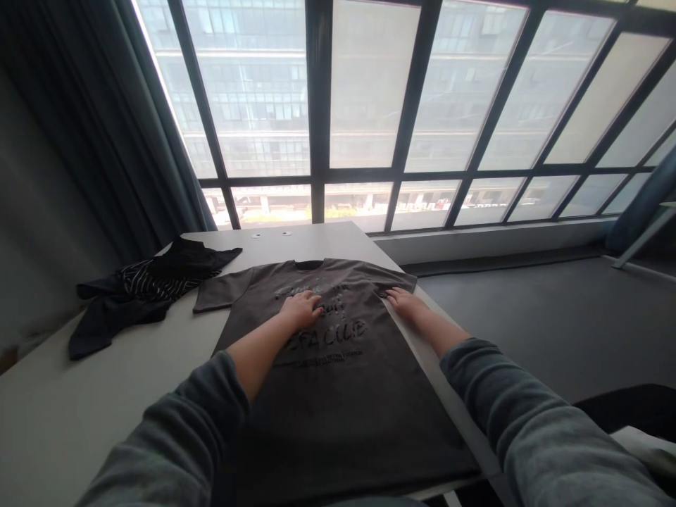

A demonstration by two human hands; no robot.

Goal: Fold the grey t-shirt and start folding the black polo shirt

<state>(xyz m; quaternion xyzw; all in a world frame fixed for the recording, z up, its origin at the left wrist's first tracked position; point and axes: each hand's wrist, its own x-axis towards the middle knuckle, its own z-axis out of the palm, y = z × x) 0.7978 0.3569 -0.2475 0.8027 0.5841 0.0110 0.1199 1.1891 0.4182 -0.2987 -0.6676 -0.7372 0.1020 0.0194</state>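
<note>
- Head view shows your dark grey T-shirt lying front up on the white table, neck hole toward the window, printed lettering readable across the chest.
- Your left hand lies flat on the chest print, fingers spread and pressed to the cloth, closed on nothing.
- Your right hand rests palm down at the shirt's right edge near the sleeve, fingers open; whether the fingertips pinch the fabric cannot be told.
- Judging by how it lies, the shirt is spread and mostly smooth, with its left sleeve out to the side and no fold made in the body; the right sleeve looks tucked or bunched at the table edge, so folding seems barely begun.
- Your grey sleeves are pushed up at both forearms and clear of the cloth.
- Beside the shirt's left sleeve, a heap of dark clothes with a striped piece sits on the table, just apart from it.
- Right of the shirt the table ends almost at once, so little surface is there for the sleeve.
- Beyond stand the window frames and a dark curtain.
</note>
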